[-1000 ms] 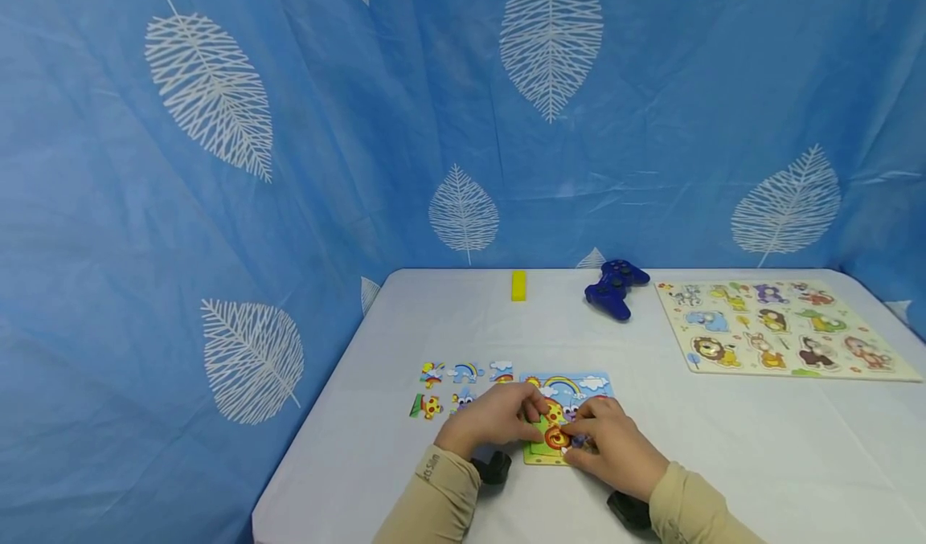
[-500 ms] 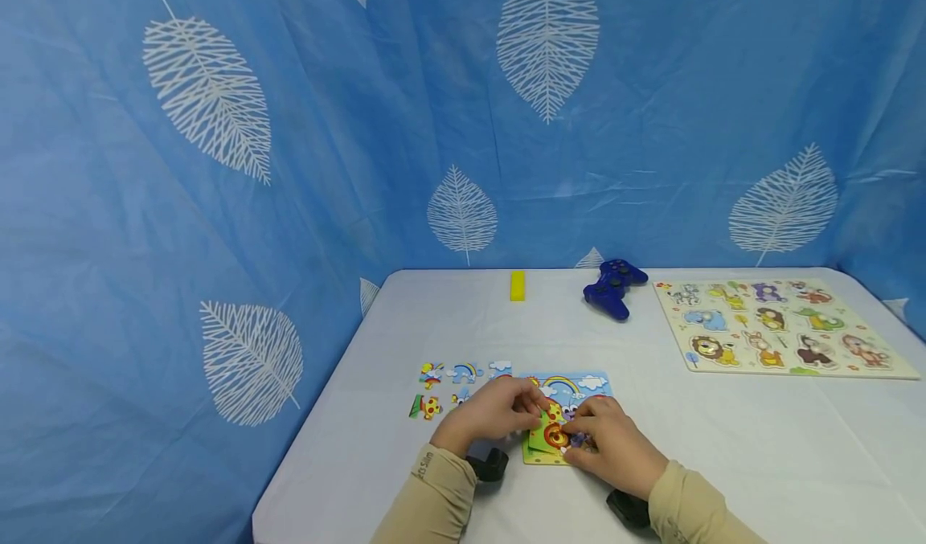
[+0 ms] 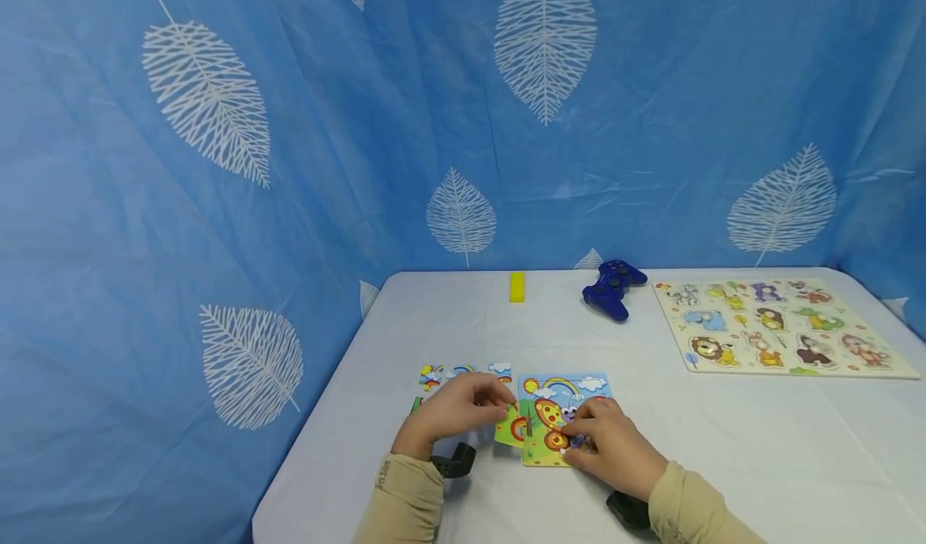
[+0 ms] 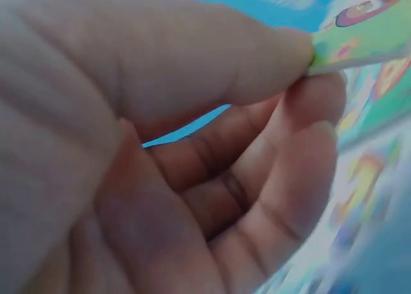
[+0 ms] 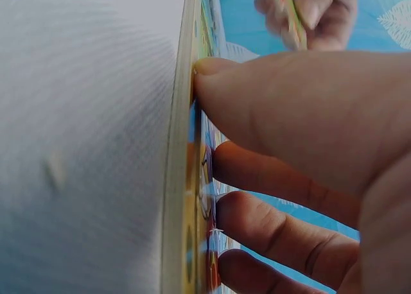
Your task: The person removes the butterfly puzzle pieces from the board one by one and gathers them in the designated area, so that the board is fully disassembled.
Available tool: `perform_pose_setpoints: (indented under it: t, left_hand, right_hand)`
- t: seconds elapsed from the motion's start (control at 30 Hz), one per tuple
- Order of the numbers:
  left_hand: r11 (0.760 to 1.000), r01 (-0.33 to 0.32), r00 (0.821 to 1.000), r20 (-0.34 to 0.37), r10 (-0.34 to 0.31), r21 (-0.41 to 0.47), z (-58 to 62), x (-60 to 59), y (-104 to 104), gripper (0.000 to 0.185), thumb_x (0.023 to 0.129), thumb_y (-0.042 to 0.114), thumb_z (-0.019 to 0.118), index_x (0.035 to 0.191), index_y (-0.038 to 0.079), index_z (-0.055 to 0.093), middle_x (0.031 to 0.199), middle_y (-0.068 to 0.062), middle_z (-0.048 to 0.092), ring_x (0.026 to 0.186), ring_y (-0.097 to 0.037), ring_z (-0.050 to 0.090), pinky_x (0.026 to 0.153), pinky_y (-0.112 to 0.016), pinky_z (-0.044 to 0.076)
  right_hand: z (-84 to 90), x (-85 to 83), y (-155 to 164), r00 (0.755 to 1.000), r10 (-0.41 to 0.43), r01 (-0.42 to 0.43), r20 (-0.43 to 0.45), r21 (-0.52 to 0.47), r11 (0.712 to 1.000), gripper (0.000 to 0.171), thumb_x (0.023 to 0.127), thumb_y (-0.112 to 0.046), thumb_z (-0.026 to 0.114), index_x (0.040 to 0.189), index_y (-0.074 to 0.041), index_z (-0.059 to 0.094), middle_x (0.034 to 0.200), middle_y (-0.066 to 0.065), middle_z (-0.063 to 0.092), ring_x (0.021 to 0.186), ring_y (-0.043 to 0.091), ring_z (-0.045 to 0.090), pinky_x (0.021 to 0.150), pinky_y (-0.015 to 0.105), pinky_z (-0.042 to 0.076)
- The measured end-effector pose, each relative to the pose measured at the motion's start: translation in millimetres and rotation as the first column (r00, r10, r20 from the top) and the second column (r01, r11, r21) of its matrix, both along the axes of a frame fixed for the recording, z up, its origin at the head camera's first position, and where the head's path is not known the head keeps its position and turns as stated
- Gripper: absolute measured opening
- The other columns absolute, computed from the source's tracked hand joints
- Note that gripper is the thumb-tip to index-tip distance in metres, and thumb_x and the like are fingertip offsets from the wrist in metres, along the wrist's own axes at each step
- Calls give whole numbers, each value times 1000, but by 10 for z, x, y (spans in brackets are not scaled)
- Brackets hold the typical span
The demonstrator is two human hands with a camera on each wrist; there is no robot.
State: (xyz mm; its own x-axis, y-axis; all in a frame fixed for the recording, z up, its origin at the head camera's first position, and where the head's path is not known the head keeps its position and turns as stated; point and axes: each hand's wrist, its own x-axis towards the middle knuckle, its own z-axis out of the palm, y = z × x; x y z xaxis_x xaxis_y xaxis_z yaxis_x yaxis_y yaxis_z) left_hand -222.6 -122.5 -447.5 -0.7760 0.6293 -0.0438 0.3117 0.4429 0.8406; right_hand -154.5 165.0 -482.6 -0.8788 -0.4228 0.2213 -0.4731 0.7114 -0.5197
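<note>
My left hand (image 3: 457, 409) pinches a green puzzle piece (image 3: 510, 429) with a red-and-orange curl printed on it. The left wrist view catches the piece's pale edge (image 4: 359, 40) between thumb and forefinger. The piece is tilted, just off the left side of a small picture puzzle (image 3: 597, 385) showing a rainbow, sun and butterfly. My right hand (image 3: 615, 446) rests on this puzzle's right side, covering part of it. Close up, the right thumb (image 5: 270, 104) presses near the board's edge, while the other fingertips touch the printed surface.
Several loose puzzle pieces (image 3: 499, 371) lie left of the board, partly behind my left hand. Farther back are a yellow block (image 3: 517, 287) and a blue game controller (image 3: 613, 290). A large animal puzzle board (image 3: 781, 327) lies at right. Blue leaf-patterned cloth (image 3: 391, 86) hangs behind the table.
My left hand has lifted the green piece's edge and drawn it leftward off the puzzle, uncovering the picture's lower left. My right hand has stayed on the board.
</note>
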Motion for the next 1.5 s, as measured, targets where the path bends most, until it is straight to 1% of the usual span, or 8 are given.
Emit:
perform_pose_setpoints:
  t: [0.23,0.33,0.43,0.67,0.8,1.0,1.33,1.5]
  left_hand:
    - [992,-124,985,121,120,27,-73,61,-796,19,97,11,68,113,5,72,95,-3,65,84,-14,59,72,-27,51]
    - [987,-158,975,156,156,1,-114,97,-1019,20,96,9,65,114,1,70,92,-3,63,80,-14,56,68,-27,49]
    - [982,-184,970,157,187,-35,-140,126,-1134,20,95,10,65,112,1,70,91,-2,64,79,-15,57,67,-28,49]
    - [971,-235,959,150,240,-53,-166,138,-1148,20,88,9,67,106,1,70,88,-3,66,80,-17,60,72,-32,52]
    - [965,-256,949,174,262,-56,-157,144,-1144,20,87,11,74,104,1,70,89,-5,67,81,-18,62,73,-33,53]
    - [963,-264,948,169,270,-61,-130,183,-1155,20,87,7,78,103,-2,70,86,-6,66,78,-17,61,70,-31,55]
    - [942,-311,941,95,323,-126,-139,146,-1129,23,81,7,84,93,1,64,82,-4,62,74,-17,59,67,-32,50]
    - [926,-361,927,64,370,-113,-162,128,-1083,23,86,17,83,91,5,64,78,-2,61,67,-16,55,59,-32,47]
  right_hand:
    - [-13,9,-24,1000,-13,13,-9,14,1000,27,83,-29,86,106,-17,82,96,-12,54,98,16,46,75,33,41]
    - [-9,5,-27,1000,-16,16,-16,17,1000,26,82,-28,87,106,-18,82,96,-12,55,98,16,46,75,33,41]
    - [1,3,-23,1000,-17,17,-6,18,1000,27,83,-29,86,107,-18,82,97,-12,55,99,17,47,75,34,40]
    - [14,0,-4,1000,-13,13,-7,17,1000,26,83,-28,86,107,-18,82,96,-12,54,99,17,47,75,33,40]
    - [14,-5,-5,1000,-7,7,-18,17,1000,26,83,-29,86,107,-18,82,96,-12,54,98,16,47,75,32,41]
    - [11,-10,-15,1000,-5,5,-13,11,1000,26,83,-28,86,107,-18,82,96,-12,55,98,16,47,75,32,40]
    - [28,-26,-18,1000,-22,21,18,23,1000,25,84,-31,86,106,-20,82,97,-12,55,99,16,47,76,33,41]
    - [36,-23,-12,999,-17,17,43,17,1000,23,89,-34,81,108,-22,81,98,-11,56,100,16,48,77,36,42]
